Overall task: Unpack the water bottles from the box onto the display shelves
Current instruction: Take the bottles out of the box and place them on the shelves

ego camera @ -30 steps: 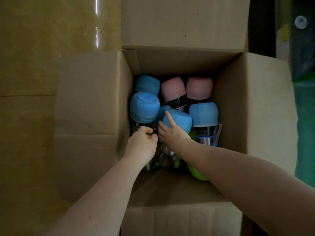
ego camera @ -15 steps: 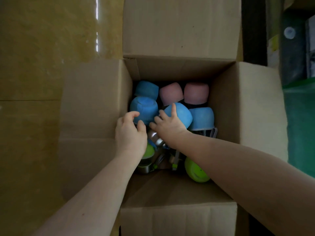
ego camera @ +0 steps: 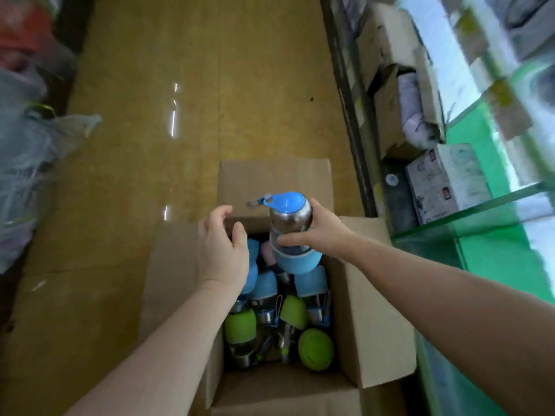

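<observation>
My right hand (ego camera: 322, 235) grips a steel water bottle (ego camera: 289, 223) with a blue cap and blue sleeve, held upright above the open cardboard box (ego camera: 372, 319). My left hand (ego camera: 220, 250) hovers beside it over the box's left side, fingers loosely curved, holding nothing. Inside the box lie several more bottles with blue sleeves (ego camera: 264, 285) and green sleeves (ego camera: 315, 349); a pink one is mostly hidden behind the lifted bottle.
Glass display shelves (ego camera: 480, 211) with green backing run along the right, carrying boxed goods (ego camera: 444, 181) and open cartons (ego camera: 393, 94). Plastic bags (ego camera: 33, 145) are piled at the left. Glossy yellow-brown floor (ego camera: 180, 115) stretches ahead of the box.
My right hand has lifted a blue bottle out of the box. My left hand came up off the bottles. The view swung up and right, showing floor and shelves.
</observation>
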